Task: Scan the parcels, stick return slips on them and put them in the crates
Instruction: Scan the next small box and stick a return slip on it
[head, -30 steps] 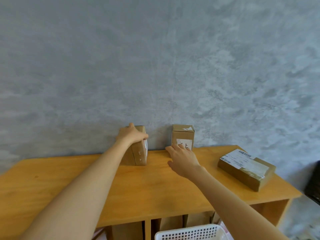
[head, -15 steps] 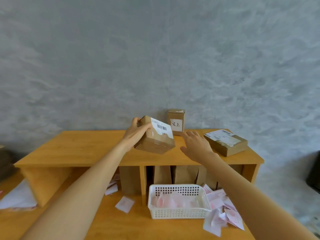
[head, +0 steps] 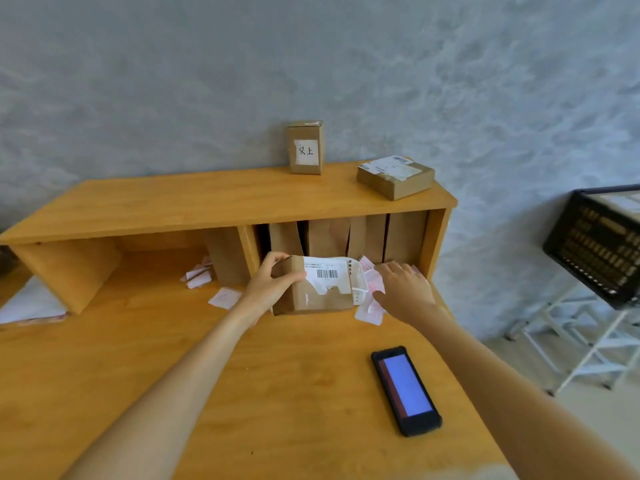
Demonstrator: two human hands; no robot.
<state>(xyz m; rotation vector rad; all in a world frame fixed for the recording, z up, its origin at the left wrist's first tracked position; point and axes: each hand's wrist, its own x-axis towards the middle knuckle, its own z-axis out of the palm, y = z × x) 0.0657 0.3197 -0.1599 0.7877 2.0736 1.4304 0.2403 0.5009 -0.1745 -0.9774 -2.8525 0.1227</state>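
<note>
The wooden surface point(head: 173, 358) runs under both my forearms, with a wooden shelf unit point(head: 225, 199) standing at its back against the grey wall. A black crate point(head: 595, 244) sits off to my right on a white rack point(head: 588, 341). On top of the shelf unit a flat parcel point(head: 396, 176) lies with a printed label I cannot read, and an upright small box point(head: 305, 147) carries a white label with two handwritten characters. My left hand point(head: 268, 289) grips the left end of a brown parcel point(head: 317, 285), thumb on top and fingers curled round its far edge, barcode label facing up, held in front of the shelf's lower opening. My right hand point(head: 403, 289) reaches forward, palm down and fingers relaxed, over loose pink return slips point(head: 369, 311) beside a white basket point(head: 360, 291). A black handheld scanner point(head: 405, 389) lies near my right forearm, its screen lit blue.
</note>
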